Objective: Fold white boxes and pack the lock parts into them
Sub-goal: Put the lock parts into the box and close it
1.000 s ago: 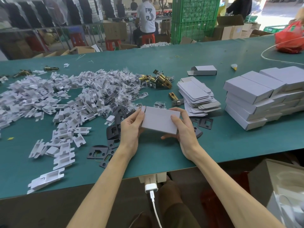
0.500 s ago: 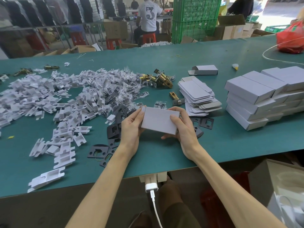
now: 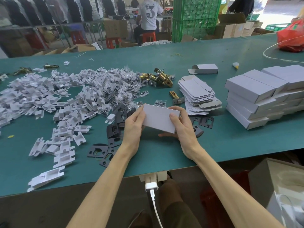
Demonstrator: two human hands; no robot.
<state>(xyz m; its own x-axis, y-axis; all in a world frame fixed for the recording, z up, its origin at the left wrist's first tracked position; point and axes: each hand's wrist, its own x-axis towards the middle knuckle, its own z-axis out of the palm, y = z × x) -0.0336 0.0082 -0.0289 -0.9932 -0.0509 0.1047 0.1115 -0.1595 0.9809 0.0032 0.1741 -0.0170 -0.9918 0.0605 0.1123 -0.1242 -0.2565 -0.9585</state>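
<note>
Two hands, the left hand [image 3: 133, 127] and right hand [image 3: 184, 129], each clasp a short end of a smooth, matte white cardboard box [image 3: 158, 118], rectangular, just above the green table [image 3: 164, 155], over flat black metal plates [image 3: 113, 130]. A distant shirt [image 3: 149, 15] reads "3".

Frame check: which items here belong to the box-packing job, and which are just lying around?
Part of the job: white box, gripped by the left hand and right hand; flat box blanks; stacked boxes; brass latches; black plates; white inserts; bagged screws.

Lying about: red bag; green crates; charger at the table edge.
</note>
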